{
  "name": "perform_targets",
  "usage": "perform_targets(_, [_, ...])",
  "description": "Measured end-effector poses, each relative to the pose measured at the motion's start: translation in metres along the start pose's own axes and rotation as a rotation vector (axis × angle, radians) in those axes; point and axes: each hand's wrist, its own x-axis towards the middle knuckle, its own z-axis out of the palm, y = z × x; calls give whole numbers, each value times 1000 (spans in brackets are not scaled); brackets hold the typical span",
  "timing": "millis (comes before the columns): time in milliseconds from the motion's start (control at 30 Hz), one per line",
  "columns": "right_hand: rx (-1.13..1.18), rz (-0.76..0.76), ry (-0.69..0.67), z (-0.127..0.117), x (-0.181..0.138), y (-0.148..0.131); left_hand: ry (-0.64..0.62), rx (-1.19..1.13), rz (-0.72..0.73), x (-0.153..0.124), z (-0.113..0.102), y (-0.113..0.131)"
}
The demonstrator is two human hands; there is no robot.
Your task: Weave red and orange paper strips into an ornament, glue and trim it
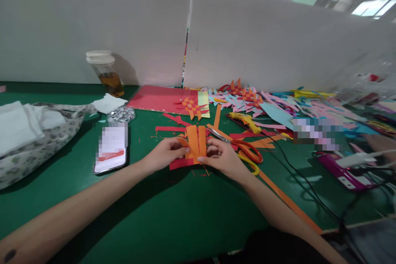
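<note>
Both hands are closed on a small piece of orange and red paper strips over the green table. My left hand (167, 154) pinches one orange strip that bends upward. With thumb and fingers, my right hand (221, 156) grips the right edge of the orange paper strips (193, 138). A red paper strip (182, 163) crosses them at the bottom, and its left end sticks out below my left fingers. Scissors (252, 152) with orange and yellow handles lie just beside my right hand. Loose red strips (170, 129) lie behind the hands.
A phone (111, 148) lies left, near a patterned cloth bag (43, 144). A lidded cup (107, 73) stands by the partition. A woven paper fish (192, 107) lies by a red sheet (154, 98). Right are a yellow glue gun (244, 121), its black cable and a purple power strip (346, 173).
</note>
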Motion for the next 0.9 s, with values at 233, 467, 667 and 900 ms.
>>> perform_targets(233, [2, 12, 3, 1, 1, -2, 19, 0, -4, -2, 2, 0])
perform_targets(467, [2, 10, 49, 0, 2, -1, -51, -111, -116, -4, 1, 1])
perform_targets(667, [51, 13, 79, 2, 3, -1, -4, -98, -109, -3, 4, -1])
perform_targets(900, [248, 42, 72, 5, 4, -2, -45, -119, -97, -4, 10, -8])
